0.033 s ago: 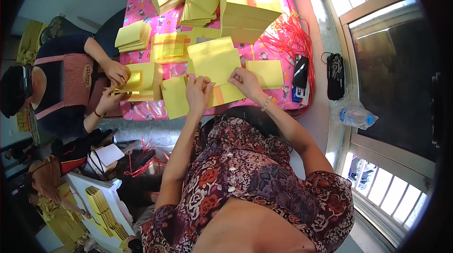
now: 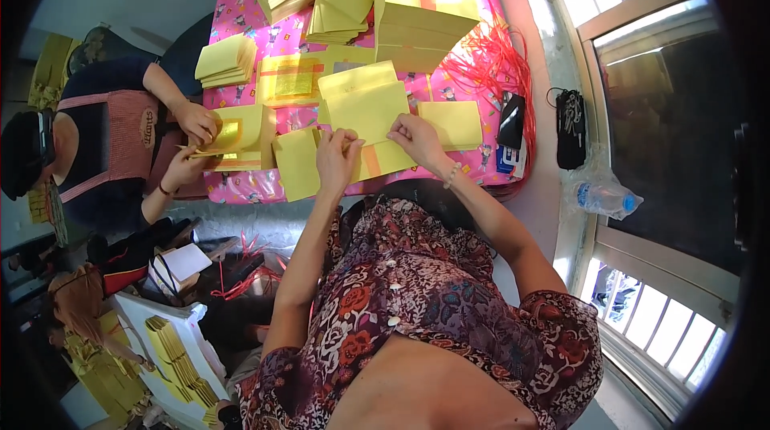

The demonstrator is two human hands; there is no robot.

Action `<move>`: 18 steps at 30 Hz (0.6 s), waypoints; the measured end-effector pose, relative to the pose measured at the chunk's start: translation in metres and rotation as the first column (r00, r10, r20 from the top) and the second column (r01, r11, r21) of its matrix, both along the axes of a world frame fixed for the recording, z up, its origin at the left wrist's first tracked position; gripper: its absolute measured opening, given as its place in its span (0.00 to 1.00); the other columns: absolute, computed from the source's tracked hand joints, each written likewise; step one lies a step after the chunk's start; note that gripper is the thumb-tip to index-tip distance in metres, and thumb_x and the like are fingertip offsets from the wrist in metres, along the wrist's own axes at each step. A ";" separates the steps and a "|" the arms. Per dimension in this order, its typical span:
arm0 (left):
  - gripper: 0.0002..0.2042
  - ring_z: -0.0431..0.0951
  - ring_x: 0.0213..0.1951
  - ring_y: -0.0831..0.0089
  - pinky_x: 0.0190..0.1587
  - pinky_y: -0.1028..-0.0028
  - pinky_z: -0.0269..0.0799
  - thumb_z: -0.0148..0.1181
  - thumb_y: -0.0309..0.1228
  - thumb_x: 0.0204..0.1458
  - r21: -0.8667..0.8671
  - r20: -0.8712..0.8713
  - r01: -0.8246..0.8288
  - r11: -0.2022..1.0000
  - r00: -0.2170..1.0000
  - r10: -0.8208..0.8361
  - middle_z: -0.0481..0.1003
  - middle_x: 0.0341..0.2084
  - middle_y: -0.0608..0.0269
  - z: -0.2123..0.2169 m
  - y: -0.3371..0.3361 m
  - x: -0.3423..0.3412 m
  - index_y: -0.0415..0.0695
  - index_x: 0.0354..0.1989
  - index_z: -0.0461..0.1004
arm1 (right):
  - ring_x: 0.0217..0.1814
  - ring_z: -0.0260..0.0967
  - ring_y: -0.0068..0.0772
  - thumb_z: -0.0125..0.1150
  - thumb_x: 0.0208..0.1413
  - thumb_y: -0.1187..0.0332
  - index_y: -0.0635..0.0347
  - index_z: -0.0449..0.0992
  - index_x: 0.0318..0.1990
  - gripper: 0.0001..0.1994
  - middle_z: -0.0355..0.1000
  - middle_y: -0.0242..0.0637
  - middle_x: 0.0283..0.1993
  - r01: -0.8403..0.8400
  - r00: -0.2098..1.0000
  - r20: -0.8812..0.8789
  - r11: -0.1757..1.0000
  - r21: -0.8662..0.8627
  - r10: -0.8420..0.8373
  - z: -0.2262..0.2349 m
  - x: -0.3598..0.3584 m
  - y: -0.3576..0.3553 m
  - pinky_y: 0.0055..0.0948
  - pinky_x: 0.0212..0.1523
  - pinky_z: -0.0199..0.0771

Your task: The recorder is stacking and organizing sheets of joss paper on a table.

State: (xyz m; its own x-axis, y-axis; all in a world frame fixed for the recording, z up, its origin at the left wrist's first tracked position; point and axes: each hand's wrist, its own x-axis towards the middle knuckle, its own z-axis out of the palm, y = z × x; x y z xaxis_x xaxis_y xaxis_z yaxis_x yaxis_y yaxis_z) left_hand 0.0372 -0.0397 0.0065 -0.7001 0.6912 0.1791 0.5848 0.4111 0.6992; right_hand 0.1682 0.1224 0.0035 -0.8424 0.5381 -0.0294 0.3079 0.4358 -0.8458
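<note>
In front of me on the table lies a sheet of yellow paper [image 2: 367,115], partly lifted or folded over other yellow sheets with an orange stripe. My left hand [image 2: 338,159] is closed, thumb and fingers pinching the near left edge of this paper. At its near right edge my right hand [image 2: 417,138], with a beaded bracelet on the wrist, is also closed in a pinch. A yellow sheet [image 2: 298,165] lies just left of my left hand. Beyond my right hand sits a small yellow paper stack [image 2: 450,126].
On the pink patterned tablecloth [image 2: 243,189], a tall paper block [image 2: 425,21] stands at the back. Red strings [image 2: 497,61], a black phone [image 2: 511,119] and a bottle [image 2: 607,199] are to the right. At left, a co-worker's hands [image 2: 195,127] handle yellow paper [image 2: 255,121].
</note>
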 end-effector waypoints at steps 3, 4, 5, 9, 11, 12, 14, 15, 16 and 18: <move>0.09 0.67 0.26 0.70 0.29 0.71 0.65 0.69 0.33 0.46 0.061 0.165 0.017 0.998 0.986 -0.027 0.65 0.23 0.63 -0.009 -0.005 -0.009 0.42 0.31 0.77 | 0.29 0.66 0.35 0.67 0.49 0.71 0.61 0.71 0.30 0.09 0.67 0.37 0.26 -0.019 1.000 0.003 1.000 -0.004 0.019 -0.002 -0.002 0.004 0.34 0.32 0.67; 0.08 0.65 0.23 0.75 0.27 0.74 0.64 0.69 0.32 0.47 0.099 0.152 0.030 0.995 0.987 -0.045 0.65 0.21 0.66 -0.013 -0.006 -0.012 0.42 0.31 0.78 | 0.29 0.66 0.35 0.67 0.49 0.71 0.61 0.71 0.30 0.09 0.67 0.37 0.26 -0.020 1.000 0.001 1.000 -0.004 0.020 -0.001 -0.001 0.004 0.34 0.32 0.67; 0.08 0.65 0.23 0.75 0.27 0.74 0.64 0.69 0.32 0.47 0.099 0.151 0.029 0.995 0.988 -0.044 0.65 0.21 0.66 -0.017 -0.010 -0.015 0.42 0.31 0.78 | 0.29 0.65 0.35 0.67 0.49 0.71 0.61 0.71 0.30 0.09 0.67 0.36 0.26 -0.027 1.000 0.010 0.997 -0.068 0.028 0.001 0.001 0.003 0.34 0.32 0.67; 0.07 0.64 0.23 0.82 0.26 0.78 0.62 0.68 0.31 0.48 0.102 0.480 -0.016 0.995 0.876 -0.036 0.65 0.20 0.72 -0.034 -0.017 -0.027 0.43 0.34 0.81 | 0.29 0.66 0.35 0.67 0.49 0.71 0.61 0.71 0.30 0.08 0.67 0.36 0.27 -0.026 0.998 -0.065 1.000 -0.014 0.025 -0.004 0.001 0.003 0.33 0.32 0.67; 0.07 0.65 0.24 0.82 0.26 0.78 0.62 0.68 0.31 0.48 0.108 0.511 -0.006 0.994 0.858 -0.050 0.65 0.20 0.73 -0.038 -0.021 -0.031 0.43 0.34 0.81 | 0.29 0.66 0.34 0.67 0.49 0.71 0.61 0.71 0.30 0.09 0.67 0.36 0.26 -0.039 0.998 -0.039 0.999 0.000 0.039 -0.007 0.001 0.003 0.33 0.32 0.67; 0.07 0.64 0.23 0.83 0.26 0.80 0.61 0.68 0.30 0.48 0.087 0.537 0.010 0.996 0.842 -0.055 0.64 0.20 0.74 -0.040 -0.022 -0.034 0.44 0.35 0.82 | 0.30 0.66 0.34 0.67 0.49 0.71 0.61 0.71 0.30 0.09 0.67 0.36 0.26 -0.052 0.999 -0.014 0.998 0.020 0.052 -0.005 -0.001 0.005 0.32 0.32 0.67; 0.07 0.63 0.22 0.85 0.25 0.81 0.59 0.68 0.30 0.48 0.069 0.561 0.030 0.997 0.826 -0.063 0.64 0.19 0.75 -0.044 -0.021 -0.040 0.44 0.35 0.82 | 0.31 0.67 0.35 0.68 0.49 0.69 0.60 0.71 0.31 0.10 0.67 0.36 0.27 -0.046 0.997 0.057 0.999 -0.014 0.047 -0.001 -0.006 0.007 0.33 0.33 0.68; 0.07 0.62 0.21 0.86 0.24 0.82 0.58 0.68 0.30 0.49 0.121 0.649 0.020 0.992 0.755 -0.094 0.64 0.18 0.77 -0.045 -0.023 -0.042 0.44 0.35 0.82 | 0.32 0.68 0.36 0.68 0.49 0.68 0.60 0.71 0.32 0.11 0.68 0.36 0.27 -0.042 0.990 0.132 0.998 -0.054 0.049 0.001 -0.006 0.005 0.34 0.34 0.69; 0.07 0.61 0.21 0.87 0.24 0.83 0.57 0.68 0.29 0.49 0.171 0.726 0.003 0.985 0.676 -0.128 0.63 0.18 0.78 -0.046 -0.024 -0.042 0.43 0.36 0.82 | 0.32 0.68 0.36 0.68 0.49 0.68 0.60 0.71 0.32 0.11 0.68 0.36 0.27 -0.041 0.990 0.132 0.998 -0.055 0.048 0.000 -0.007 0.004 0.34 0.34 0.69; 0.07 0.60 0.20 0.88 0.23 0.84 0.56 0.68 0.29 0.49 0.174 0.696 0.013 0.985 0.706 -0.132 0.63 0.17 0.79 -0.046 -0.020 -0.044 0.43 0.36 0.82 | 0.28 0.66 0.33 0.68 0.49 0.67 0.60 0.71 0.34 0.11 0.66 0.35 0.25 -0.069 0.998 0.010 0.978 0.196 0.068 0.000 -0.009 0.003 0.33 0.30 0.67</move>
